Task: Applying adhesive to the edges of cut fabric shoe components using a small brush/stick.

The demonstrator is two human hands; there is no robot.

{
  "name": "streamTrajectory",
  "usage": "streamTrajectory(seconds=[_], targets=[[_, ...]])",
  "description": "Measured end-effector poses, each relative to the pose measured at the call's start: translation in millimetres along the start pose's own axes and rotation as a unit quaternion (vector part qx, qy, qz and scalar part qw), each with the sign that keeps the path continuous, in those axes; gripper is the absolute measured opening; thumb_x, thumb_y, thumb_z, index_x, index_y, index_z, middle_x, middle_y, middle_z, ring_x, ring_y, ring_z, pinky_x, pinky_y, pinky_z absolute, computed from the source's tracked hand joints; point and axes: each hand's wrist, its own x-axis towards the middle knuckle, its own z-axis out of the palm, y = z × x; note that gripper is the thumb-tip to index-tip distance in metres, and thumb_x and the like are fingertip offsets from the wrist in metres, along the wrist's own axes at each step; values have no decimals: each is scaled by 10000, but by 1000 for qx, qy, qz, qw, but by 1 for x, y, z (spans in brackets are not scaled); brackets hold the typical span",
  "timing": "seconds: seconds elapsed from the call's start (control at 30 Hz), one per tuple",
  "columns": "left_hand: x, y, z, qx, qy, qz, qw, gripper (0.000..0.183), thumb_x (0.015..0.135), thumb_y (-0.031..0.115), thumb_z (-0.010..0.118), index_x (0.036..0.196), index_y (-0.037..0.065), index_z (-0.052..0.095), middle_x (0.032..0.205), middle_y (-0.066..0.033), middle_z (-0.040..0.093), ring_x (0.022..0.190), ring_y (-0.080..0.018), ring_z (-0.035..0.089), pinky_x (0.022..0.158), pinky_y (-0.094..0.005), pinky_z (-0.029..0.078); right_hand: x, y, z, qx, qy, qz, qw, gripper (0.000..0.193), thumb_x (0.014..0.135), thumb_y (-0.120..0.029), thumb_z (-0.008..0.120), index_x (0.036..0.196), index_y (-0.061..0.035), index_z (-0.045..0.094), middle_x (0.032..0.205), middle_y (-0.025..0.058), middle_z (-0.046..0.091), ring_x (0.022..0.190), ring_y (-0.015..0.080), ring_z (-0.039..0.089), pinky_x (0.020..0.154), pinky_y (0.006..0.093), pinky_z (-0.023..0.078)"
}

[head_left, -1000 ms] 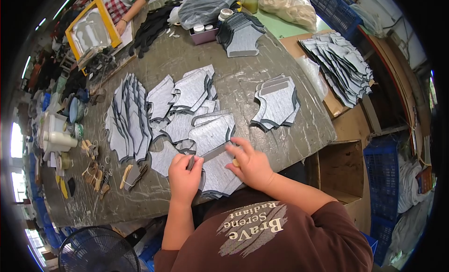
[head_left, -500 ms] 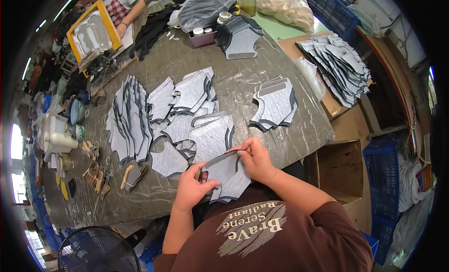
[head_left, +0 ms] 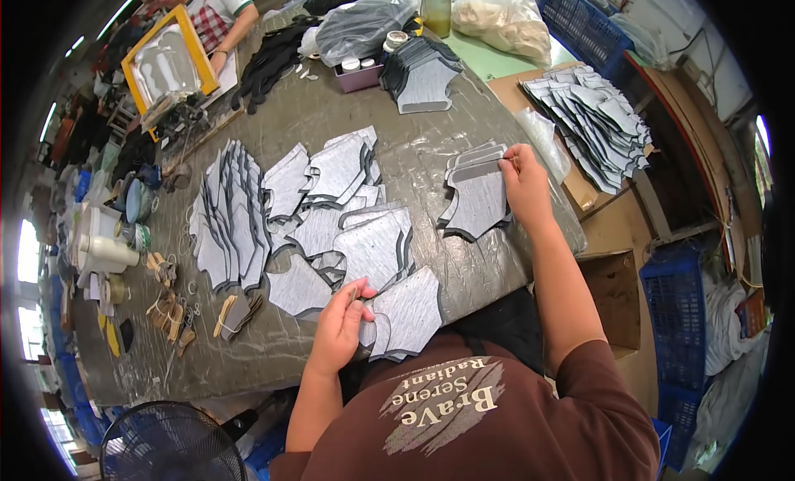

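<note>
At the table's near edge, my left hand [head_left: 338, 325] is closed, its fingertips pinched round a small thin brownish thing I cannot make out. Beside it lie a few overlapping light grey cut fabric pieces [head_left: 410, 311] with dark undersides, reaching over the edge. My right hand [head_left: 530, 187] reaches out to the right and pinches the upper corner of a grey cut fabric piece [head_left: 479, 206]. That piece has a darker grey band along its top and lies on a small stack of similar pieces [head_left: 480, 154].
Left of centre are more loose grey pieces [head_left: 339, 166] and a fanned pile [head_left: 228, 224]. A neat stack [head_left: 424, 79] stands by a purple box [head_left: 358, 79] at the back. Rubber-banded bundles [head_left: 166, 311] lie left. A co-worker sits behind a yellow frame [head_left: 207, 67]; a fan [head_left: 170, 444] stands lower left.
My right hand has moved from beside my left hand out to the right stack, where a grey piece with a darker band now lies. My left hand stays near the table edge.
</note>
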Motion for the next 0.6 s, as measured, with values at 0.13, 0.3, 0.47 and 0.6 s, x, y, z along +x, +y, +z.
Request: streamTrajectory(seconds=[0.13,0.3,0.47,0.6], targets=[[-2,5,-6,11,17,6,1000,407,935,72,443,1324,-45,421,1022,-96,548,834,-138,510,798,-265,432,-3,-5,4,-97,63,-87,990,202,817,-57,627,999,-15,550,824,133,588,725,297,566,681,352,456],[-7,29,-3,64,-23,62,996,441,897,20,474,1331,-41,425,984,-90,519,869,-170,496,809,-258,409,-76,-92,15,119,-209,-34,970,129,789,-34,637,914,-10,651,868,145,644,800,291,619,712,341,487],[4,41,19,152,-14,162,975,466,839,-62,516,1301,-12,480,965,-107,529,849,-199,513,794,-261,415,-121,-112,35,242,-379,-11,893,119,795,-87,668,862,11,663,799,151,653,723,262,632,653,330,491],[5,37,24,234,31,204,950,473,814,-67,561,1279,5,509,920,-120,524,806,-246,524,730,-309,439,-124,-111,37,256,-374,11,891,117,801,-82,662,840,28,653,769,152,645,691,234,619,627,326,478]])
